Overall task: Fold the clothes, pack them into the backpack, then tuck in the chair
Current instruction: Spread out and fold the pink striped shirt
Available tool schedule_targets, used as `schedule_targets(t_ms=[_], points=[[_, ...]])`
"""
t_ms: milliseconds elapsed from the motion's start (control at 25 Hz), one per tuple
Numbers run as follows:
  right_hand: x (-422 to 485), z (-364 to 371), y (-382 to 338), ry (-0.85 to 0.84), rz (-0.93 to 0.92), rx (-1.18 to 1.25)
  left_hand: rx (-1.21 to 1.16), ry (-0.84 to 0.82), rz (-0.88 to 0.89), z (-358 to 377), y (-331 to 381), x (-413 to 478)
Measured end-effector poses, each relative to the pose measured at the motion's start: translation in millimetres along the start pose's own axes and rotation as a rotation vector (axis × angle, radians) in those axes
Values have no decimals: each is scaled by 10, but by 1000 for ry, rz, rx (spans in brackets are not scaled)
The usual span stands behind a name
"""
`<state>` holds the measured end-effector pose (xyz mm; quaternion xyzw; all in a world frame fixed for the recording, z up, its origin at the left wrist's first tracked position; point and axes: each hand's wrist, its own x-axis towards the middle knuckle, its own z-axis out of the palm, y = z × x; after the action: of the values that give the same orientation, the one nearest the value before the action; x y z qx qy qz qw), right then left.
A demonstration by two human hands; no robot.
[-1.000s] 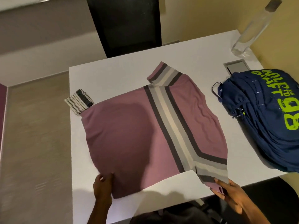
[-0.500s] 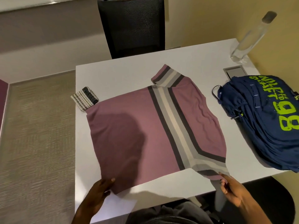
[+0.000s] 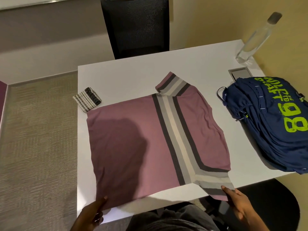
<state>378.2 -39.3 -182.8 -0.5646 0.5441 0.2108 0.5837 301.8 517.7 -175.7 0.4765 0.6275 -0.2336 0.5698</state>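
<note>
Both hands have slid back toward the near edge — the left hand (image 3: 90, 214) now pinches the near-left corner of the purple shirt (image 3: 133, 147), and the right hand (image 3: 240, 205) pinches its near-right sleeve. The shirt lies flat on the white table (image 3: 133, 77). The blue backpack (image 3: 275, 122) sits to the right, apart from the shirt — a black chair (image 3: 136, 27) stands at the far side.

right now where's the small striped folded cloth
Head view: the small striped folded cloth lies at the white table's left edge, touching the mauve striped t-shirt's far-left corner.
</note>
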Motion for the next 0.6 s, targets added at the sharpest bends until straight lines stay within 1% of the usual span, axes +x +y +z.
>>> schedule_targets(t_ms=[40,120,160,240,320,360,400,440,480,560,600], points=[[-34,-11,4,-31,6,20,-66,-20,-13,-21,-5,15],[-76,-38,6,-113,26,69,-223,-55,35,-50,13,18],[-75,-44,8,-122,47,80,-306,-80,45,-71,26,19],[-66,-70,10,-108,88,89,-430,-141,-59,-89,38,-32],[-84,-65,1,-131,109,61,-430,-182,-162,-72,-3,-84],[-87,-57,-3,-172,113,58,-411,-185,-173,-60,-29,-77],[-109,-61,-11,-205,107,70,-383,-181,-157,-47,-48,-69],[-116,-67,-6,-225,110,130,-378,-179,-114,-40,-73,-27],[-127,-73,-8,-230,124,224,-384,-137,-44,-45,-96,37],[-122,-55,-19,-177,139,421,-406,-58,108,-61,-121,109],[-95,-42,-28,-144,139,465,-420,-52,150,-55,-133,119]])
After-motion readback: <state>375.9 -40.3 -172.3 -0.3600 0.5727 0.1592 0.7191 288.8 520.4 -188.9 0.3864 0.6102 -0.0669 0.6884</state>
